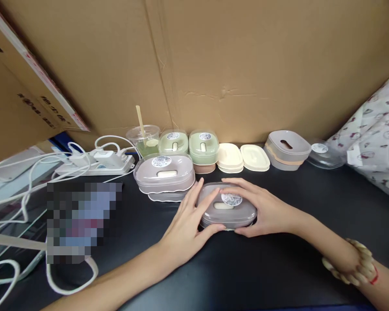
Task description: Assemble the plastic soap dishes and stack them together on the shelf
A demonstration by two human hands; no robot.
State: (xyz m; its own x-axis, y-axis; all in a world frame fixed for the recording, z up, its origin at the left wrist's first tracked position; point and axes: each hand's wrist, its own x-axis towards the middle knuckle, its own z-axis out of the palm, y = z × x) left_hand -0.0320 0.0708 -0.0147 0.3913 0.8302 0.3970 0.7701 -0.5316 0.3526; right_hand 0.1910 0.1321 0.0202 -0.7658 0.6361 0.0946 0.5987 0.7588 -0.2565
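On the black tabletop, a grey oval lidded box [214, 216] with a clear cover and a round printed sticker lies between both hands. My left hand [189, 220] is curled round its left side, fingertips on the cover and thumb at the front edge. Around the right side wraps my right hand [266, 207], its fingers over the top and its thumb at the front. Just behind to the left sits a larger mauve lidded box [165, 179] with a clear cover, resting on another tray-like piece.
Two green lidded boxes [203, 149], cream lids [254, 157], stacked grey boxes [287, 149] and a clear cover [326, 155] line the cardboard wall. A cup with a straw [144, 142] stands beside them. At left are a power strip [97, 164], white cables and a blurred-out screen [84, 220].
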